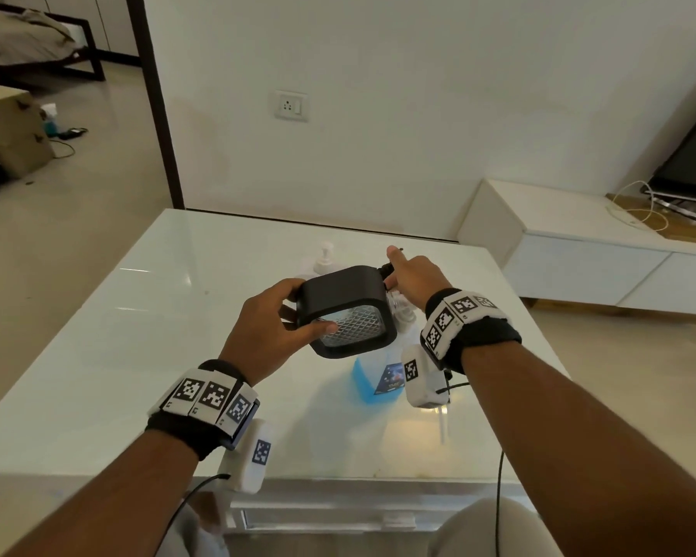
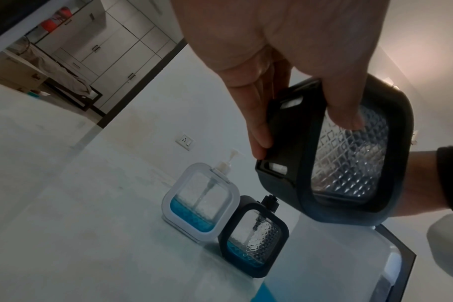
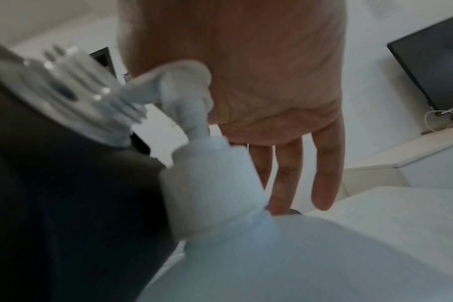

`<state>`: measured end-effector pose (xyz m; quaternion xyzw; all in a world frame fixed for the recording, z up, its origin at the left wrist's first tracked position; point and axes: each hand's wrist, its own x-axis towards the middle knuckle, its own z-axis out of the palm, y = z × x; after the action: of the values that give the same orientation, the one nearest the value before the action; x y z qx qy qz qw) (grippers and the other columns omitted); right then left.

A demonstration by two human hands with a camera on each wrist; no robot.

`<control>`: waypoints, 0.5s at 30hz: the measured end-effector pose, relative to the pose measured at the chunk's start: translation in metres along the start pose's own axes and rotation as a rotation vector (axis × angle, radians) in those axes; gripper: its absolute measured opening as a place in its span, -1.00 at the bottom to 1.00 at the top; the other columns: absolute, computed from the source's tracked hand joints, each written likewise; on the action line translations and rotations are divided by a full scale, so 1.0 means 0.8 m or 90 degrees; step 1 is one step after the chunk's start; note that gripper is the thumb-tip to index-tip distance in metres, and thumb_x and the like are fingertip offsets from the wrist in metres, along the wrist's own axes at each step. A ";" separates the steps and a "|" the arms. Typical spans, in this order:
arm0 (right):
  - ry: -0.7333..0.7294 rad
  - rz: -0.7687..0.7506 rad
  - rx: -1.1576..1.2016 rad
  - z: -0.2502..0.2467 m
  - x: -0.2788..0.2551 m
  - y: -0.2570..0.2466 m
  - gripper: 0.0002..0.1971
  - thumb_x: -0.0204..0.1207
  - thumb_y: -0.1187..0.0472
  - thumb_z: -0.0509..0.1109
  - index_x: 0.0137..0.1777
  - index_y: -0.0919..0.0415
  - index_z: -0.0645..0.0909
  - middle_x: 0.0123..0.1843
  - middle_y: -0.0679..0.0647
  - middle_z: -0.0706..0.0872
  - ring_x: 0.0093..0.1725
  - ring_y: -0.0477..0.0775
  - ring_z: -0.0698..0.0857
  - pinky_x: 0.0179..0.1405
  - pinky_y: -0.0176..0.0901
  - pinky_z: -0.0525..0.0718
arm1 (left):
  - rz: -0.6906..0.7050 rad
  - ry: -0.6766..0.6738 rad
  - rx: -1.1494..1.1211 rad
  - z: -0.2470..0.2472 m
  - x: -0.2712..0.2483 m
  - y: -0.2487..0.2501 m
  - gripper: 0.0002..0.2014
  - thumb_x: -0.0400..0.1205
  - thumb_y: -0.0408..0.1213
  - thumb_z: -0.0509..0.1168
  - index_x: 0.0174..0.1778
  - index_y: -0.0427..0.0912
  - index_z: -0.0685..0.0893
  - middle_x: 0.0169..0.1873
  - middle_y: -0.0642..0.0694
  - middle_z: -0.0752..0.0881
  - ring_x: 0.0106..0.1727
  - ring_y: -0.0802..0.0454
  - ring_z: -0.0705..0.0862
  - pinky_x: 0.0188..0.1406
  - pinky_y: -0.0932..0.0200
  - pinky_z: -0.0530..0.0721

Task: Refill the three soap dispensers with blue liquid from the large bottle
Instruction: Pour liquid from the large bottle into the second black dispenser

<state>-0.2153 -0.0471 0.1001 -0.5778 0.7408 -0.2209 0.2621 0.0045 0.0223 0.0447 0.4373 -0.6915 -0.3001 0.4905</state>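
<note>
My left hand [image 1: 274, 327] grips a black-framed dispenser [image 1: 346, 311] with a clear diamond-pattern body, lifted and tilted. Its thumb lies on the clear face [image 2: 349, 159], and its threaded neck [image 3: 65, 90] has no pump. Under it stands the large bottle [image 1: 372, 375] of blue liquid with its white pump [image 3: 186, 92]. My right hand [image 1: 406, 275] reaches past the held dispenser with three fingers [image 3: 323, 173] straight. A small black pump part [image 1: 386, 270] sits by its thumb and forefinger; any pinch is hidden. A white dispenser [image 2: 202, 198] and a second black dispenser [image 2: 253, 237] stand side by side, each holding some blue liquid.
The glass-topped white table [image 1: 177, 315] stands against the wall with a socket [image 1: 291, 105]. A low white TV unit [image 1: 579, 255] is at the right, and a cardboard box [image 1: 13, 130] on the floor at the left. Cables hang from both wrist cameras.
</note>
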 end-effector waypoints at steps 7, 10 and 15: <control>0.088 0.005 0.034 0.009 0.001 0.010 -0.35 0.70 -0.16 -0.08 -0.22 0.11 0.79 -0.09 0.05 0.78 -0.04 0.12 0.67 0.13 0.03 0.52 | -0.009 0.012 0.006 -0.001 0.001 0.001 -0.49 0.35 -0.08 0.58 0.17 0.01 0.56 -0.09 0.16 0.69 -0.16 0.04 0.77 -0.24 0.32 0.75; 0.046 0.017 0.076 0.005 0.001 0.010 -0.36 0.71 -0.15 -0.06 -0.15 0.19 0.79 -0.16 0.02 0.76 -0.13 0.05 0.65 0.12 0.02 0.56 | -0.002 0.004 0.003 -0.001 0.001 0.002 -0.47 0.31 0.01 0.52 0.17 -0.01 0.56 -0.08 0.13 0.69 -0.15 0.00 0.78 -0.23 0.30 0.76; -0.047 0.070 0.168 -0.009 0.001 0.001 -0.55 0.73 0.02 0.08 0.00 0.28 0.74 -0.25 -0.01 0.71 -0.27 -0.05 0.61 -0.25 -0.17 0.54 | 0.012 0.007 0.004 -0.001 0.000 0.000 -0.46 0.30 0.04 0.51 0.16 -0.02 0.57 -0.09 0.11 0.69 -0.15 0.00 0.78 -0.25 0.29 0.77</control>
<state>-0.2209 -0.0475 0.1050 -0.5049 0.7257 -0.2802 0.3740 0.0051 0.0225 0.0452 0.4339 -0.6941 -0.2906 0.4956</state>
